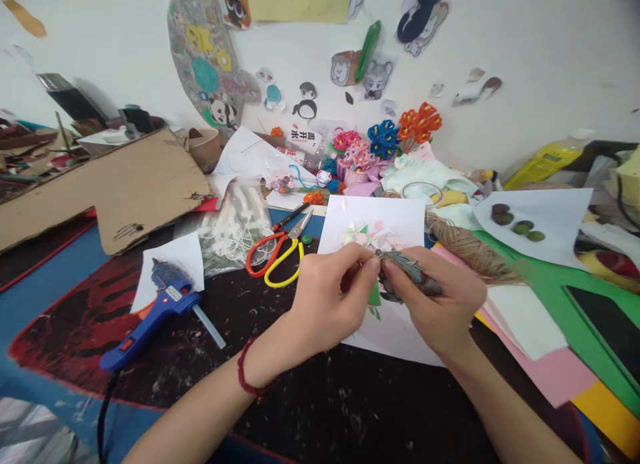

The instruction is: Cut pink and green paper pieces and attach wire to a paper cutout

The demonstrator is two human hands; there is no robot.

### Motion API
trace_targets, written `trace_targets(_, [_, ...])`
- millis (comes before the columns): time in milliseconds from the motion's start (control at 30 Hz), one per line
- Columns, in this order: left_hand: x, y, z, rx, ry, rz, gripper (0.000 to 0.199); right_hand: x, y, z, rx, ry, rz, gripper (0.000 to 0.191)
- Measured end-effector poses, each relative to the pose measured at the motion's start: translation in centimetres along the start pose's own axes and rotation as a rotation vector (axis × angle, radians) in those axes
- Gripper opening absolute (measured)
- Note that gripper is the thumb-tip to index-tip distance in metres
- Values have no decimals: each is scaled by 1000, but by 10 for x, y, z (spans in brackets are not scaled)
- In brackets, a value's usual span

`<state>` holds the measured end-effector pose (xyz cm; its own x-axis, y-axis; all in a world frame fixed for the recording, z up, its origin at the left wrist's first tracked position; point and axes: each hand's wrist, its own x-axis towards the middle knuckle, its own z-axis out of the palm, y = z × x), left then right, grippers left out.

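Observation:
My right hand (435, 294) is wrapped round a small grey-green object (407, 267) with layered, leaf-like pieces; its lower part is hidden by the fingers. At the object's left tip, the thumb and forefinger of my left hand (335, 294) are pinched together, and whatever lies between them is too small to name. Both hands are raised over white paper (400, 341) scattered with pink, white and green scraps (373, 234).
Left of my hands lie a blue glue gun (167, 307), scissors (280, 251) with red and yellow handles, and a clear bag (237, 231) of white pieces. Twine (467, 247), coloured paper (545, 377) and a dark phone (607, 331) lie right. Yarn flowers (383, 137) stand behind.

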<state>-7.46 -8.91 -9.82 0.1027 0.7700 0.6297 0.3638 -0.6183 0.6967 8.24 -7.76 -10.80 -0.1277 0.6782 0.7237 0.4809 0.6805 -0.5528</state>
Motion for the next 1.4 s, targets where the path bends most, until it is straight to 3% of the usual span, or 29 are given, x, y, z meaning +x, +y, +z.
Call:
trace_targets(233, [-4,-2,5,203,118,214,9,1,0,-1,-2,7,-24,9])
trace_targets(633, [-5,-6,6,387,116,391,14,-1,3,3,6,58,-179,12])
trace_targets(900, [-4,-4,4,310,118,371,12,0,0,1,26,38,-83,11])
trace_targets(1400, [-4,-5,4,447,103,422,18,1,-1,2,32,19,-135,11])
